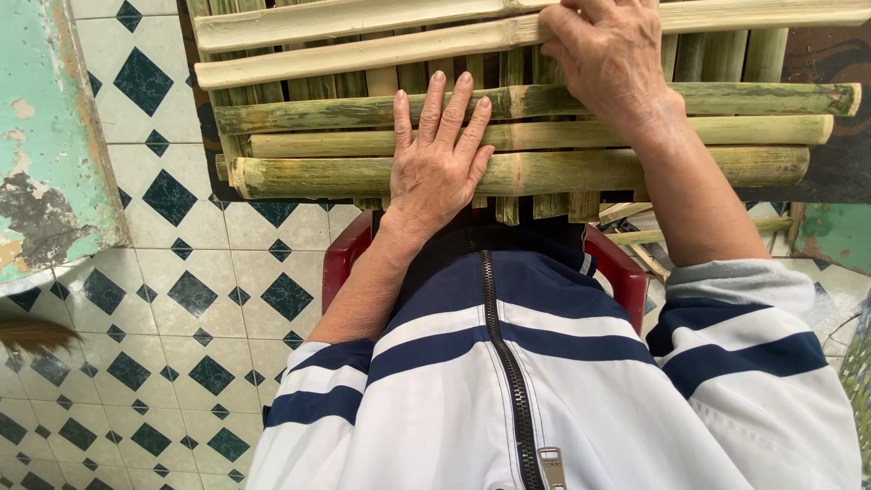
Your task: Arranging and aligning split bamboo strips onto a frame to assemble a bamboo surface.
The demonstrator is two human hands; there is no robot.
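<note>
Both hands on a bamboo lattice (544, 136) resting over the person's lap. Left hand (440, 159) lies flat, palm down, fingers straight and slightly spread, pressing on the near cross slats. Right hand (610, 56) is farther up, palm down w/ fingers curled over a pale slat (363, 56); can't tell if it pinches anything, fingertips run out of frame at the top. Lattice = split bamboo strips in two layers: long ones on top run left-right, shorter ones underneath run near-far, ends poking out at the near edge. Near three cross slats are green, mottled, w/ visible nodes; the nearest slat (299, 177) is thickest, cut end at left showing pale inside. Far two slats are cream-yellow and tilt a bit, left ends nearer than right. Long axis of the whole piece runs left-right across the view, spanning wider than the lap; right ends reach almost to the frame edge. Below it, a red plastic chair (340, 259) shows on both sides of the body. Person wears a white jacket (508, 399) w/ navy stripes and a centre zip, sleeves pushed up. Floor (181, 308) is white tile w/ dark green diamonds. Left side: a wall (45, 136) w/ peeling green paint. More loose bamboo strips (653, 234) lie to the right, near the chair.
</note>
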